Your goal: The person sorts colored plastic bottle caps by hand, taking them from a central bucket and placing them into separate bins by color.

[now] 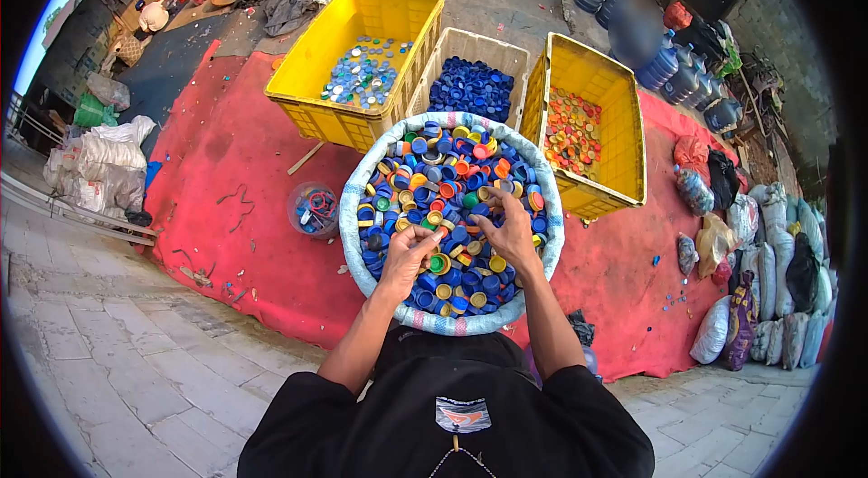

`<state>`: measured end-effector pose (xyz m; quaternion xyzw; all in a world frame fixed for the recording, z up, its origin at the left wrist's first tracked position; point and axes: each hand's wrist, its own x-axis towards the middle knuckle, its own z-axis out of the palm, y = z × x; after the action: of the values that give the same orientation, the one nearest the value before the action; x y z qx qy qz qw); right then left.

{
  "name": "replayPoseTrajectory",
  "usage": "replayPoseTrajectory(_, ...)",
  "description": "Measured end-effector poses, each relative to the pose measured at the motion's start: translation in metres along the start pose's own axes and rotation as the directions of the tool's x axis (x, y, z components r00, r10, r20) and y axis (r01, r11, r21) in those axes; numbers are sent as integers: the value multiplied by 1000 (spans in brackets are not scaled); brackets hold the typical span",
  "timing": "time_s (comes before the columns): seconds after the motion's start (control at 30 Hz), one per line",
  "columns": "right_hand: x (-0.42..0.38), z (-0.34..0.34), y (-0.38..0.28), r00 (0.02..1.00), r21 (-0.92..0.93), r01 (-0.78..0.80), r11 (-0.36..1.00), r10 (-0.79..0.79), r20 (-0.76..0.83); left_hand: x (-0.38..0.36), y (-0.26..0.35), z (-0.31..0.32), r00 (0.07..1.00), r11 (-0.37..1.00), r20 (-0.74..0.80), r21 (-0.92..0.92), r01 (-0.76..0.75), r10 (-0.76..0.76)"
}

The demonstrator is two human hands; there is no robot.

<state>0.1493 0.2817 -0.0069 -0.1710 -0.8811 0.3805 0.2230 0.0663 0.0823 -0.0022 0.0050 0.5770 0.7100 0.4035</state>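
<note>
A round basket (pixel 351 234) with a pale blue woven rim is heaped with mixed plastic bottle caps (pixel 470 277), mostly blue, with yellow, orange, red and green among them. My left hand (pixel 407 259) is over the left-centre of the heap, thumb and forefinger pinched together; what lies between the fingertips is too small to make out. Over the right-centre, my right hand (pixel 508 229) reaches down to the caps, fingers bent and thumb apart from the forefinger. No cap shows clearly in its grasp.
Beyond the basket stand a yellow crate (pixel 298 112) with pale caps, a whitish crate (pixel 518 53) with blue caps, and another yellow crate (pixel 624 125) with orange caps. A small clear tub (pixel 312 209) sits left. Filled sacks (pixel 768 274) and water jugs (pixel 660 66) line the right.
</note>
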Motion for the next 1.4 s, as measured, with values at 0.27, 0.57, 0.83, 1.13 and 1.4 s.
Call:
replayPoseTrajectory(0.27, -44, -33, -7, 846, 972, -223, -71, 481, 230, 44, -12, 30, 880, 510, 207, 748, -425, 428)
replayPoseTrajectory(0.57, -86, -43, -19, 745, 956, -193, -222, 601, 290, 60, -3, 70, 894, 127, 237, 944, -304, 379)
replayPoseTrajectory(0.83, -92, -43, -21, 737, 958, -244, -153, 612, 285, 66, -12, 67, 885, 128, 289, 926, -355, 365)
replayPoseTrajectory(1.13, -66, -46, -14, 751, 916, -381, 125, 620, 228, 41, 2, 38, 989, 989, 145, 149, 3, -25)
replayPoseTrajectory(1.4, -30, -31, 3, 986, -97, -151, 984, 157, 55, 5, 3, 17, 963, 871, 210, -426, 244, -167)
